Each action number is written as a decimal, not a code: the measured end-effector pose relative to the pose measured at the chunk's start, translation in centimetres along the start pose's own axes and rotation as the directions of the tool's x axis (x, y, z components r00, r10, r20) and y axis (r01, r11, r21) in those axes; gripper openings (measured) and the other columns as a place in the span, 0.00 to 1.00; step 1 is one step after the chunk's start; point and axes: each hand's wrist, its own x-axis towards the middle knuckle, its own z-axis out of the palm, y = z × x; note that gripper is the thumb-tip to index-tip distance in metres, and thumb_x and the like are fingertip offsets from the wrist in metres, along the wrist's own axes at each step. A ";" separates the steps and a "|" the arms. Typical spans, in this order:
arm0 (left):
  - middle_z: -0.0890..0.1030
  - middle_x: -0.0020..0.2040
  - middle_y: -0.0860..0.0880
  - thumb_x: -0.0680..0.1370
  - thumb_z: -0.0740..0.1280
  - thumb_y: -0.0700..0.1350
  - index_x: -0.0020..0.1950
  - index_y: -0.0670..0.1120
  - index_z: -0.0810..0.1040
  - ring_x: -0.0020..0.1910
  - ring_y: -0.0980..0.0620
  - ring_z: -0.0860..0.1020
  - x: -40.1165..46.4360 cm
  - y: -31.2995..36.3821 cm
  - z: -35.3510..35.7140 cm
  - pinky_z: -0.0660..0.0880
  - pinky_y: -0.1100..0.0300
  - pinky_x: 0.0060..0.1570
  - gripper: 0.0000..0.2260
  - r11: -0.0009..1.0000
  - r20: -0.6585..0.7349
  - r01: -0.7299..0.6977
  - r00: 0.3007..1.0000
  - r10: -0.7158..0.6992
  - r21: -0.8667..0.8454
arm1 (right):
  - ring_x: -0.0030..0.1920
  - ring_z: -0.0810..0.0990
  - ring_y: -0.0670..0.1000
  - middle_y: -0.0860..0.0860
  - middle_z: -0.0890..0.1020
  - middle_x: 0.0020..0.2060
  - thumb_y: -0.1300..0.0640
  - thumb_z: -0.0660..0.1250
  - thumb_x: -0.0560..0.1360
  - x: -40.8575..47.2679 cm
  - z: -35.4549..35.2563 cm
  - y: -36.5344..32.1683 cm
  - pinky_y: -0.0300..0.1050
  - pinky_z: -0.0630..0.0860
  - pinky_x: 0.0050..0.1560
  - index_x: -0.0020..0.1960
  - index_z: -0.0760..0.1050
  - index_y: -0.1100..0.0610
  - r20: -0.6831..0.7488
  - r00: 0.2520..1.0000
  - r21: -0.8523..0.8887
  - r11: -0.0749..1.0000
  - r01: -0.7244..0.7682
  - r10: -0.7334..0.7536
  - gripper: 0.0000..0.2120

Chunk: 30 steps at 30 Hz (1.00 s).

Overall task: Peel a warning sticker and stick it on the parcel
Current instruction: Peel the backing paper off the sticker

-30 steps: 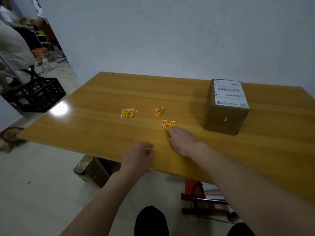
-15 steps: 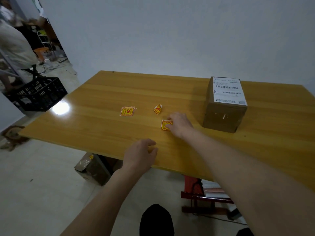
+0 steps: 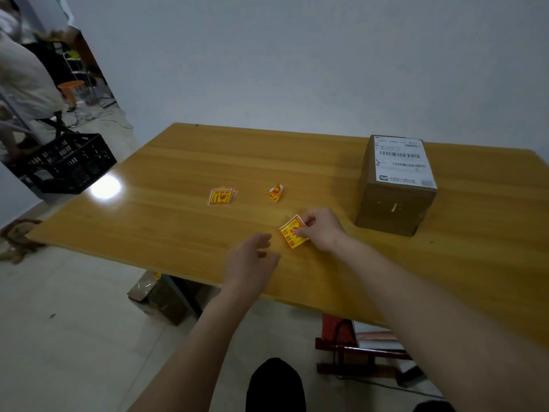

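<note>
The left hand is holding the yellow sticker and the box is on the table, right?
Not quite. In the head view the right hand holds the sticker; the left hand is open and holds nothing. The box is on the table.

The tabletop (image 3: 178, 173) is honey-yellow wood with darker grain streaks running along it and a white glare spot near its left end. The sticker (image 3: 292, 231) in the right hand (image 3: 322, 230) is yellow with red markings and a pale border. The small stack of stickers (image 3: 221, 196) shows the same yellow and red, as does the crumpled piece (image 3: 275, 193). The parcel (image 3: 392, 203) is brown cardboard, its top carrying a white label (image 3: 402, 163) with black barcodes. The crate (image 3: 66, 163) on the floor is black lattice.
</note>
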 end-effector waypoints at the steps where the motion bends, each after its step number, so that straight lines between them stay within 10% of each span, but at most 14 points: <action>1: 0.81 0.57 0.50 0.72 0.72 0.44 0.64 0.47 0.75 0.50 0.53 0.80 -0.1 0.4 0.3 0.76 0.55 0.54 0.20 0.997 -0.001 0.022 1.000 -0.022 -0.072 | 0.41 0.78 0.53 0.57 0.81 0.40 0.63 0.74 0.67 -1.1 -0.5 0.0 0.47 0.74 0.44 0.36 0.78 0.57 0.015 1.000 0.112 0.994 0.003 -0.005 0.06; 6: 0.82 0.49 0.43 0.73 0.71 0.39 0.59 0.38 0.77 0.47 0.48 0.81 -1.8 3.1 1.6 0.79 0.56 0.50 0.15 0.695 0.188 0.263 0.965 -0.184 -0.669 | 0.26 0.78 0.41 0.50 0.82 0.30 0.64 0.71 0.71 -7.3 -3.8 -0.4 0.34 0.72 0.29 0.38 0.78 0.57 0.117 0.990 0.421 0.907 0.025 -0.082 0.05; 10: 0.82 0.42 0.43 0.74 0.69 0.39 0.45 0.41 0.79 0.42 0.48 0.81 -3.9 4.5 2.3 0.80 0.56 0.47 0.02 0.513 0.253 0.296 0.955 -0.154 -0.805 | 0.28 0.79 0.42 0.51 0.83 0.32 0.61 0.70 0.72 -11.0 -6.0 0.4 0.32 0.73 0.28 0.42 0.79 0.59 0.110 0.990 0.487 0.873 0.027 -0.091 0.01; 21: 0.82 0.41 0.45 0.78 0.64 0.49 0.42 0.43 0.79 0.44 0.49 0.81 -9.4 7.2 3.0 0.77 0.57 0.48 0.11 0.559 0.220 0.221 0.973 -0.071 -0.799 | 0.38 0.76 0.50 0.59 0.80 0.40 0.56 0.66 0.75 -17.0 -9.2 1.8 0.38 0.73 0.35 0.48 0.79 0.66 0.107 0.994 0.600 0.799 -0.034 -0.038 0.12; 30: 0.85 0.41 0.45 0.80 0.60 0.51 0.43 0.44 0.80 0.43 0.50 0.83 -10.1 8.1 2.8 0.79 0.58 0.44 0.15 0.550 0.190 0.187 0.980 -0.052 -0.814 | 0.34 0.77 0.49 0.57 0.83 0.37 0.60 0.73 0.69 -17.4 -9.0 1.1 0.37 0.72 0.31 0.33 0.76 0.56 0.021 0.999 0.600 0.799 0.020 -0.041 0.08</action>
